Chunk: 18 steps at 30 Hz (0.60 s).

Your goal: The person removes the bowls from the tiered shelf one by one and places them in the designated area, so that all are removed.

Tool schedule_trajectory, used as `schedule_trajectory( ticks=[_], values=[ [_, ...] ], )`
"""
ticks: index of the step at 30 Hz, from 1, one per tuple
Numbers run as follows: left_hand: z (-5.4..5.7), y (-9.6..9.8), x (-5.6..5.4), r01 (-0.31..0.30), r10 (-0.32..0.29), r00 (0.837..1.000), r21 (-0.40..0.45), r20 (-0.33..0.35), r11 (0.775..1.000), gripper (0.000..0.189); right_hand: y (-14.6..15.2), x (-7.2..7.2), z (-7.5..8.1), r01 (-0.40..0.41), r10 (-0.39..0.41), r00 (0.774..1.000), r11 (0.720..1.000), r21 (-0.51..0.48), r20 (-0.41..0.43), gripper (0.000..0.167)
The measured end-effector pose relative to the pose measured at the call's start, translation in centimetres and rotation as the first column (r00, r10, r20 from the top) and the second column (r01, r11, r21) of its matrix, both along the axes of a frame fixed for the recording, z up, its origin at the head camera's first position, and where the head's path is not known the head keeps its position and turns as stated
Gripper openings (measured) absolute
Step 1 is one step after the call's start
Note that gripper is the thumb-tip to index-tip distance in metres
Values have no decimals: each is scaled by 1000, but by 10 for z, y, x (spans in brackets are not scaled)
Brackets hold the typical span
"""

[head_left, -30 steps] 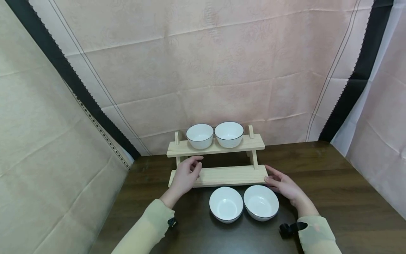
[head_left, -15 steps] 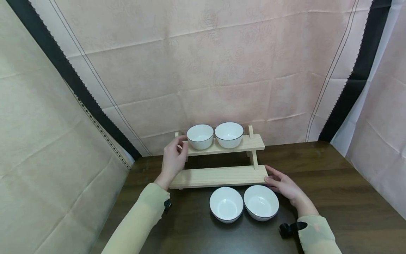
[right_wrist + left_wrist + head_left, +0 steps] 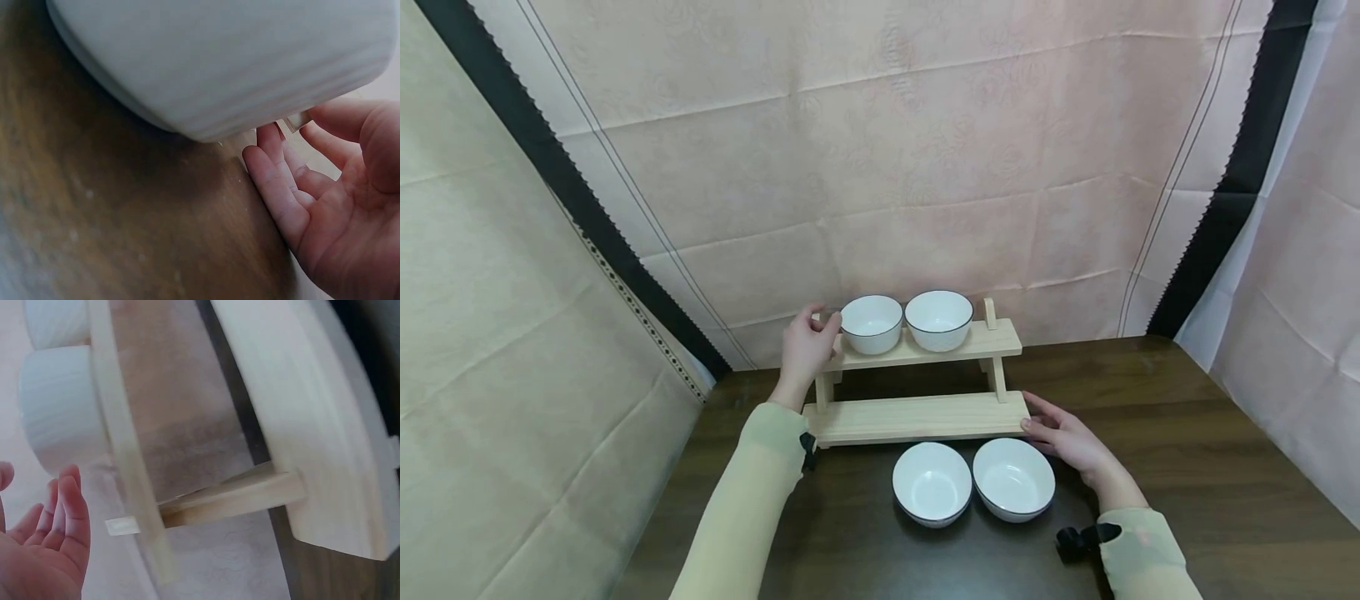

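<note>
A two-tier wooden shelf (image 3: 917, 420) stands on the table. Two white bowls with dark rims, the left bowl (image 3: 871, 332) and the right bowl (image 3: 938, 332), sit side by side on its upper board. My left hand (image 3: 805, 350) is at the left bowl's outer side, fingers loosely bent; in the left wrist view the fingertips are close beside the bowl (image 3: 62, 406), and contact is unclear. My right hand (image 3: 1071, 442) grips the right end of the lower board between thumb and fingers. In the right wrist view a nearby bowl (image 3: 237, 62) partly hides that grip.
Two more white bowls, a left one (image 3: 931, 485) and a right one (image 3: 1013, 481), stand on the dark wooden table (image 3: 1210, 467) in front of the shelf. Light cloth (image 3: 925, 167) hangs behind the table and at both sides.
My left hand has moved from above the lower board, up and left, to the outer side of the upper left bowl. The right hand keeps its hold on the shelf's end.
</note>
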<state>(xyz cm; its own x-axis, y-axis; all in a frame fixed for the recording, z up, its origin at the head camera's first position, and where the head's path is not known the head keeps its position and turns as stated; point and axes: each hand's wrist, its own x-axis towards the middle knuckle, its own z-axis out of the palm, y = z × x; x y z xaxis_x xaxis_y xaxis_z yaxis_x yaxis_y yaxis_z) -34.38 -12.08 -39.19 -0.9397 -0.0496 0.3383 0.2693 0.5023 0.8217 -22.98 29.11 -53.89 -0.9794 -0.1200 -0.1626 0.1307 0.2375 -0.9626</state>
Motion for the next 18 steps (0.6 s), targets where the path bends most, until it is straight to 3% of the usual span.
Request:
schedule_trajectory(
  ticks=[8,18],
  values=[
    [9,8,-2,13,-13,998,-4,69,1000,61,0,-2,-2,6,-6,1000,1000,-1,2,74],
    [-2,15,-7,11,-12,990,9,140,1000,62,-1,-1,1,9,-9,1000,1000,1,-5,75]
  ],
)
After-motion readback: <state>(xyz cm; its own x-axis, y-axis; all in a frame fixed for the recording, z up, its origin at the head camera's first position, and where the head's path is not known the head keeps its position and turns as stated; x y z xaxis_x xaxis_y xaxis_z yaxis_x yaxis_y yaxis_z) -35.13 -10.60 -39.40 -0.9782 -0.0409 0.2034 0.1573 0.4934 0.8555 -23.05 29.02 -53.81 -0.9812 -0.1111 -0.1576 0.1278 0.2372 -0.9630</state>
